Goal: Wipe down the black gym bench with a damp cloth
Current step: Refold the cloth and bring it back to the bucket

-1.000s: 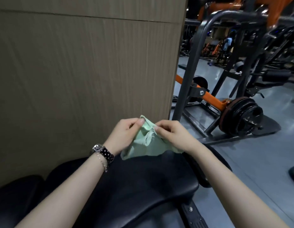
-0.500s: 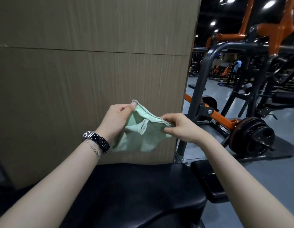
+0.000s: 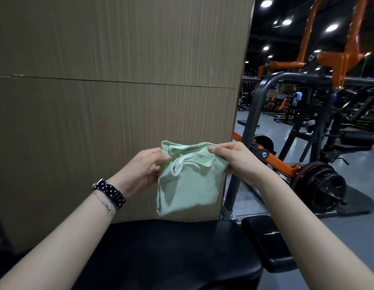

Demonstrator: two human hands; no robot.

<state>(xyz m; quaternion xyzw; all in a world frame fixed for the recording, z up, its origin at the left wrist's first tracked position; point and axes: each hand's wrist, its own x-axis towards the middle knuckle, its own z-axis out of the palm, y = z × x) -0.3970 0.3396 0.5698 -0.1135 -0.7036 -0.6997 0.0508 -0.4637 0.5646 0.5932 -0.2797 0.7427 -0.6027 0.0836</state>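
Note:
A pale green cloth (image 3: 188, 185) hangs folded in the air above the black gym bench (image 3: 171, 254), clear of its padding. My left hand (image 3: 142, 170) pinches the cloth's upper left corner. My right hand (image 3: 236, 159) pinches its upper right edge, thumb on top. A white loop of thread dangles from the cloth's top hem. The bench pad fills the bottom of the view, with a smaller black pad (image 3: 265, 243) beside it on the right.
A tall brown wood-grain panel (image 3: 110, 101) stands straight ahead behind the bench. To the right is a grey and orange weight machine (image 3: 286, 147) with black plates (image 3: 320, 185) on the grey floor. More gym equipment fills the far right.
Both hands have spread the cloth wider between them, so it hangs flatter. The view has tilted up, showing less bench and more of the gym ceiling.

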